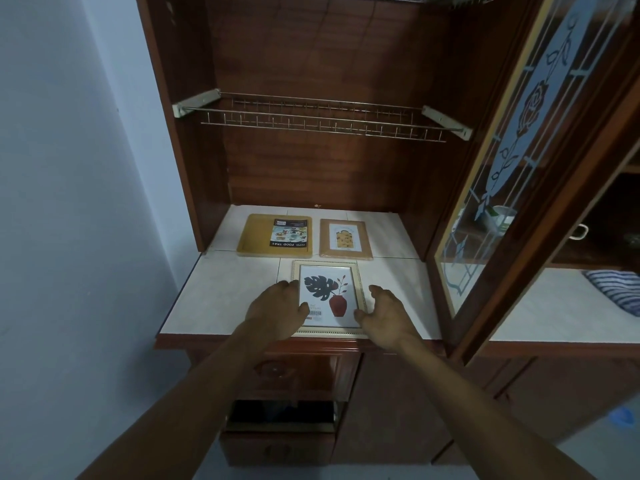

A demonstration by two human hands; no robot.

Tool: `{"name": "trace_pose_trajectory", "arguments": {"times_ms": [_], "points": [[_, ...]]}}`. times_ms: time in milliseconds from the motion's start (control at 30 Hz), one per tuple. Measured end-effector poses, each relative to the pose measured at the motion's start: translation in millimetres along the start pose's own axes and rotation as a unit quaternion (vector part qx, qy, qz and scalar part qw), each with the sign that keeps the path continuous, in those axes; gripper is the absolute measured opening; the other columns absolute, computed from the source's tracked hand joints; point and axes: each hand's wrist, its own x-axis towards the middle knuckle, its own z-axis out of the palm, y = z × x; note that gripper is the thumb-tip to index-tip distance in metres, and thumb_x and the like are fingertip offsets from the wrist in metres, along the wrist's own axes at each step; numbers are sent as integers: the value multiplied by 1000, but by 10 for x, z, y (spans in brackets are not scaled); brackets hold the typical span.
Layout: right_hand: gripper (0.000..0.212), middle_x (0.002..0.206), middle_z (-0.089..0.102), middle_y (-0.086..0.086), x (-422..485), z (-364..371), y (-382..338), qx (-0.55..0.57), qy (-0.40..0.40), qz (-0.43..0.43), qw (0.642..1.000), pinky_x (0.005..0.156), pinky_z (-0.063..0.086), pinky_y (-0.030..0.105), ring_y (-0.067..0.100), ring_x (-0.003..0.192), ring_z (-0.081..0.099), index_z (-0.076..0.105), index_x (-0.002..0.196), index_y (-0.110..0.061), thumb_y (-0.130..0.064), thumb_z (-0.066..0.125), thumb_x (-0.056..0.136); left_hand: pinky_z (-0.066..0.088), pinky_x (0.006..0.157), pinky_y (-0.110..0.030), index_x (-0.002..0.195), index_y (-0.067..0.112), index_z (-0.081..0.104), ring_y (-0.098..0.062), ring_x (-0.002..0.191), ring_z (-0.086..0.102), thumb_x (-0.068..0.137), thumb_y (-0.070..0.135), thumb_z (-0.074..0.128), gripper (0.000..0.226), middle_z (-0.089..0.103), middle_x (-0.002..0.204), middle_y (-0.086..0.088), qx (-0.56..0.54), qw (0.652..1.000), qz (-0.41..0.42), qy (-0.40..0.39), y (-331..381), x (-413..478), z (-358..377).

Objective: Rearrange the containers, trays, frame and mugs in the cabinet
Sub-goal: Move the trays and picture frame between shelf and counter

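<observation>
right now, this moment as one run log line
picture frame: flat at counter front | left hand: on its left edge | right hand: thumb on its right edge, fingers loose | food tray: behind, untouched

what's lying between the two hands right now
The picture frame lies flat between them, left hand over its left edge, right hand at its right edge; seen in the head view.

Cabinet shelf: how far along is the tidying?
Done, seemingly: the yellow tray and wooden tray lie side by side at the back of the tiled shelf. In hand: left hand and right hand touch the sides of the picture frame at the front. Remaining: a mug sits behind the glass door; no containers show.
</observation>
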Motion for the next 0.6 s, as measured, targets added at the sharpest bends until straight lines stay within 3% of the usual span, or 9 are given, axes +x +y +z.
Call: {"name": "trace_pose_trajectory", "arguments": {"times_ms": [133, 333, 467, 600], "points": [[64, 148, 40, 9, -111, -82, -92, -27, -4, -35, 999, 107, 38, 34, 26, 135, 40, 31, 148, -11, -27, 61, 94, 49, 100, -38, 144, 17, 37, -25, 125, 53, 94, 43, 51, 58, 49, 144, -4, 8, 1000, 17, 18, 81, -36, -76], [67, 149, 37, 8, -278, -197, -180, -79, 18, -91, 993, 108, 36, 34, 25, 136, 38, 29, 147, -10, -30, 62, 92, 35, 111, -38, 147, 17, 34, -24, 136, 40, 94, 40, 54, 61, 42, 149, -4, 32, 992, 74, 92, 256, -155, -182], [81, 162, 13, 9, -382, -264, -158, -148, 48, -127, 980, 119, 19, 42, 27, 147, 17, 13, 154, -11, -40, 58, 93, 30, 114, -47, 146, 17, 37, -27, 139, 35, 91, 41, 57, 64, 42, 149, -6, 76, 983, 101, 134, 359, -276, -217], [88, 164, -8, 8, -467, -388, -69, -222, 60, -156, 961, 120, 3, 47, 27, 151, -2, -4, 156, -16, -48, 50, 94, 25, 114, -56, 144, 14, 41, -36, 139, 34, 85, 39, 61, 68, 43, 147, -13, 108, 972, 122, 170, 509, -437, -270]]}}
